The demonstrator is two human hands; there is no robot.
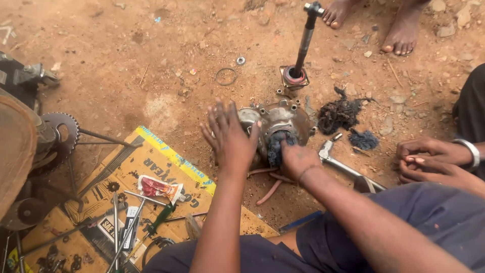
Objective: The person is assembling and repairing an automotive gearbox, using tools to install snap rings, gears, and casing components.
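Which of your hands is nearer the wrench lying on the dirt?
Right. The right hand presses a dark rag into the engine casing, just left of the wrench. The left hand lies flat on the casing's far side.

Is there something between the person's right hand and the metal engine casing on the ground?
Yes. The right hand presses a dark blue rag against the metal engine casing, so the cloth lies between that hand and the metal. The left hand rests open on the casing's left side with nothing visible between.
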